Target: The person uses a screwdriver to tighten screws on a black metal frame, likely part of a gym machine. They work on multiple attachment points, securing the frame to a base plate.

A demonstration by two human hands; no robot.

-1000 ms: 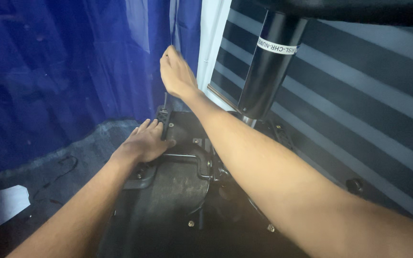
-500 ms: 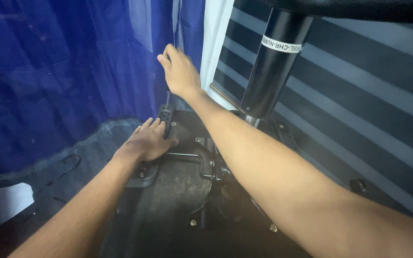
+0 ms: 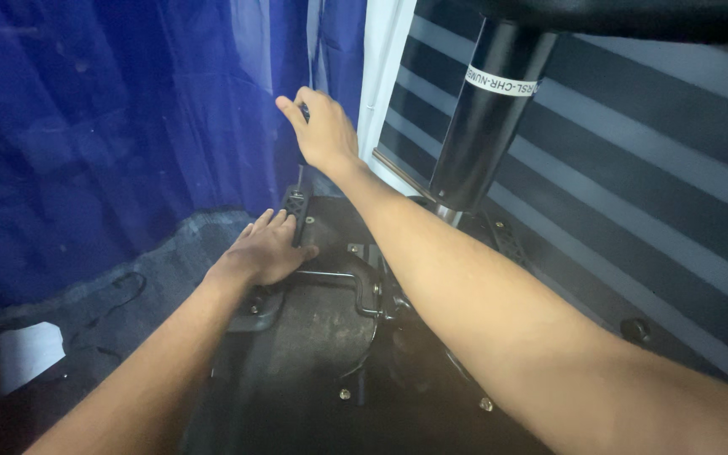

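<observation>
**Black metal, a screwdriver standing straight up from it**

Black is the underside of the upturned chair seat point(image 3: 313, 337), and the right hand point(image 3: 318, 131) is closing around a screwdriver handle point(image 3: 303, 109), gripping it from above. Its thin shaft point(image 3: 299, 177) is running nearly vertical, down to a bracket point(image 3: 295, 206) at the seat's far edge. The left hand point(image 3: 264, 251) is lying flat, fingers spread, just beside that bracket, pressing the plate. A gas cylinder point(image 3: 486, 118) is rising to the right.
</observation>
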